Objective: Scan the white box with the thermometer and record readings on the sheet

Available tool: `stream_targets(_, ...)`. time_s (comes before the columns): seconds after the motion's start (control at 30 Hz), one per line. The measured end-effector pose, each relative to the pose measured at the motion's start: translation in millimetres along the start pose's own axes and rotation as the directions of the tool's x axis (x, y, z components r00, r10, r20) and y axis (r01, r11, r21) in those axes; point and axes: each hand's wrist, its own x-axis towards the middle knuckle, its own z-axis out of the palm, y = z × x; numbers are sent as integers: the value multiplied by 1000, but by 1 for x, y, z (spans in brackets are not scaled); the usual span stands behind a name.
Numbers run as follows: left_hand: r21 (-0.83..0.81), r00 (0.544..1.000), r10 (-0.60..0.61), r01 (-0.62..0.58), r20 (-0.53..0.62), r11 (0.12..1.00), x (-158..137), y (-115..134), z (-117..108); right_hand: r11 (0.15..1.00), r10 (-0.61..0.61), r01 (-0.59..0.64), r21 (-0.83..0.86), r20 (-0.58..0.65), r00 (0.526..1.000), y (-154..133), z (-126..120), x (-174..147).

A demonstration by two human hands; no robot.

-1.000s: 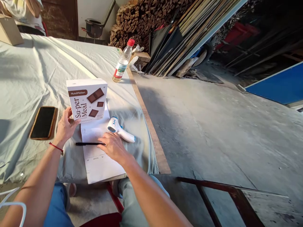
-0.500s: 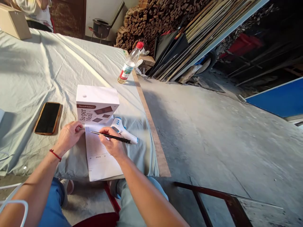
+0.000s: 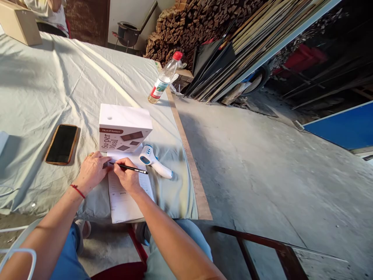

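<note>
My right hand [image 3: 127,178] is closed around a black pen [image 3: 135,169], its tip close to the upper left part of a printed sheet [image 3: 126,208]. My left hand [image 3: 92,172], with a red string bracelet on the wrist, rests at the sheet's upper left edge. Its index finger and thumb reach apart onto the paper near the pen tip. A white NutriMotion box [image 3: 125,130] stands just beyond the sheet, at its upper end. To the right of my right hand lies a white and blue infrared thermometer [image 3: 155,162].
A phone [image 3: 61,144] lies left of the box. Farther back, a red-capped bottle [image 3: 163,79] stands near the right edge of the cloth-covered table [image 3: 35,105]. A cardboard box [image 3: 20,23] and a seated person [image 3: 54,17] are at the far left.
My left hand has shifted right onto the sheet's edge, its fingers stretching out. My right hand with the pen has moved left, closer to it. The view has shifted slightly.
</note>
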Motion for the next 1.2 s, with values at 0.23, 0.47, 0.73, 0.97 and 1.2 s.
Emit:
stream_targets(0.23, 17, 998, -43, 42, 47, 999, 4, 3, -2, 999, -6, 8, -41, 40, 999, 2, -1, 0)
stream_targets(0.47, 45, 998, -35, 33, 51, 998, 4, 4, -2, 997, -13, 18, -69, 66, 998, 5, -1, 1)
stream_targets(0.73, 84, 989, -94, 84, 118, 993, 5, 14, -9, 993, -100, 101, -66, 8, 995, 11, 1, 0)
stream_targets(0.97, 123, 985, -104, 87, 139, 989, 5, 15, -12, 987, -142, 142, -75, -2, 990, 14, 2, 1)
stream_targets(1.2, 114, 984, -101, 84, 147, 990, 6, 15, -12, 980, -155, 153, -124, -3, 988, 17, 2, 1)
